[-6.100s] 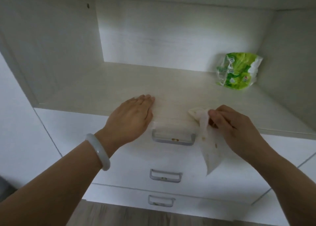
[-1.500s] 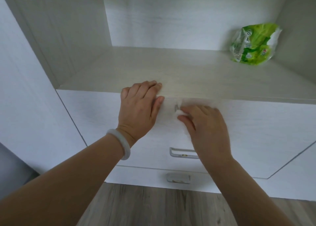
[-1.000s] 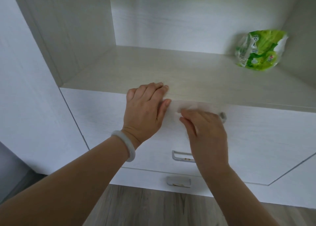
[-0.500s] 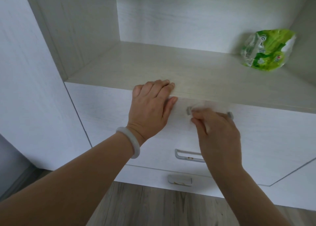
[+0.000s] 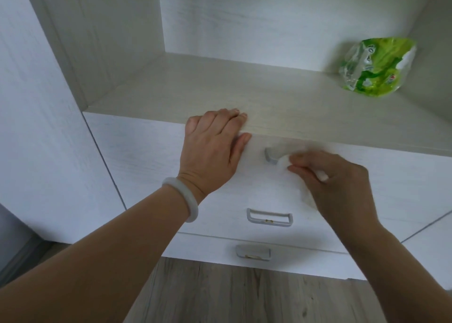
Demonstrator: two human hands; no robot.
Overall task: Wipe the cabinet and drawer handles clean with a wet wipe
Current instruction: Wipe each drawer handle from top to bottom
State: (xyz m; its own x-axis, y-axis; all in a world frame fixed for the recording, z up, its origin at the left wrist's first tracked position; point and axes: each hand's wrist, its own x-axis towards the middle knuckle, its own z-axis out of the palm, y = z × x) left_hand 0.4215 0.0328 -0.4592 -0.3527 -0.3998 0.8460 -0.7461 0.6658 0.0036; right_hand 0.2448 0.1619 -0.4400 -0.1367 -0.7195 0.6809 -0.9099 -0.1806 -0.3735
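Three grey metal handles run down a white drawer stack. My right hand point(image 5: 337, 178) pinches a white wet wipe point(image 5: 283, 160) against the top drawer handle point(image 5: 270, 155), whose left end alone shows; the wipe and my fingers cover the rest of it. My left hand point(image 5: 212, 149) lies flat over the shelf edge, fingers on the shelf top and thumb on the top drawer front point(image 5: 146, 151). Below are the middle handle point(image 5: 269, 218) and the bottom handle point(image 5: 253, 251), both uncovered.
A green and white wipe packet point(image 5: 376, 65) lies at the back right of the open shelf point(image 5: 244, 90). A tall white cabinet side panel point(image 5: 36, 127) stands to the left. Wood-look floor point(image 5: 232, 295) shows below the drawers.
My right hand slid the wipe rightwards along the top handle, uncovering its left end. The left hand has stayed on the shelf edge. The camera view shifted slightly.
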